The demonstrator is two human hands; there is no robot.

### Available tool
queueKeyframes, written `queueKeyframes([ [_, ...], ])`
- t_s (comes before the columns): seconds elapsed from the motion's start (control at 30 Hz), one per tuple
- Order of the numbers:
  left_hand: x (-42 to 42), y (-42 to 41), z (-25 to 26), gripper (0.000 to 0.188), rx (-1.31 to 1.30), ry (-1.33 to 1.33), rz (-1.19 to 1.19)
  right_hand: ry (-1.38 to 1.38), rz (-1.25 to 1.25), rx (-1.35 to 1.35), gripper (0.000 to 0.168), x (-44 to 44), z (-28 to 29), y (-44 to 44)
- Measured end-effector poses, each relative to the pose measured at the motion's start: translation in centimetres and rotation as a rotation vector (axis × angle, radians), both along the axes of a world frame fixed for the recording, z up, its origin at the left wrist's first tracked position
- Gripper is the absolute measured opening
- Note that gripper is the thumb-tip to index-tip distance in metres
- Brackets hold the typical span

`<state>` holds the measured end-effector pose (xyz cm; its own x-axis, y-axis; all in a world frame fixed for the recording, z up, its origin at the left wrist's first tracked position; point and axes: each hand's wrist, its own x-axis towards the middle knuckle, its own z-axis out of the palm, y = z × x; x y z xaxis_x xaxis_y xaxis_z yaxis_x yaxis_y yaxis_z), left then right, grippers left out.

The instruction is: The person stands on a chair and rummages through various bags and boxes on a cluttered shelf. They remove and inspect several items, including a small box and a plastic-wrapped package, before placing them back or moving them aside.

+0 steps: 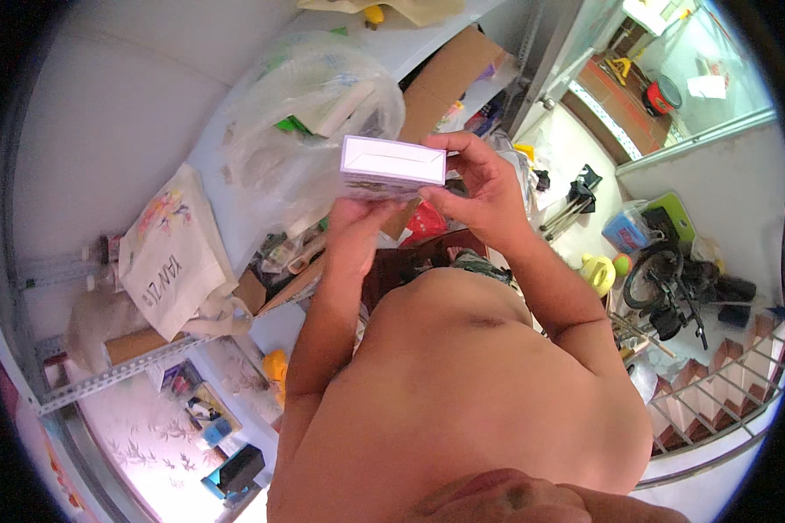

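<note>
A small white box with pale purple edges (392, 161), likely thin cardboard, is held up in front of my chest. Its plain white face points up toward the camera, while a printed side faces my body. My right hand (487, 189) grips the box's right end between thumb and fingers. Under its near side, my left hand (356, 225) supports it, with the fingers partly hidden by the box. Just beyond lies a large clear plastic bag (255, 163) on a metal shelf, with a white and green packet (340, 111) in it.
On the shelf's left stands a cream cloth bag (176, 255) with printed flowers and writing. A brown cardboard piece (445, 82) leans behind the box. To the right are a small bicycle (661, 287), a stair railing (713, 392) and an open door (562, 72).
</note>
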<state>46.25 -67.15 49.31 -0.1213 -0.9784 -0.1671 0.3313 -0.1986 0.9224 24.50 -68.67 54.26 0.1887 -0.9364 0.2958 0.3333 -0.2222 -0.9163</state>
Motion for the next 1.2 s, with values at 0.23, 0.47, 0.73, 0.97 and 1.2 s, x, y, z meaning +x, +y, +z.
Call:
queueKeyframes([
  [0.23,-0.6,-1.3,-2.5,0.048,0.178,0.286,-0.064,0.112,-0.077,-0.095,0.048,0.6,-1.4,0.6],
  [0.47,-1.6,0.0,-3.2,0.045,0.277,0.449,-0.050,0.040,-0.094,0.120,0.064,-1.0,-1.6,-0.2],
  [0.73,-0.6,0.5,-1.4,0.037,0.527,0.382,-0.138,0.116,0.133,0.095,0.091,-5.4,-5.2,-3.2],
  [0.97,-1.6,-1.3,0.0,0.048,0.510,0.268,0.009,-0.334,0.063,0.549,0.073,-4.1,-8.0,-1.2],
  [1.2,-1.7,-4.0,-2.4,0.051,0.333,0.205,-0.093,-0.432,0.050,0.696,0.070,-3.6,-10.4,1.6],
])
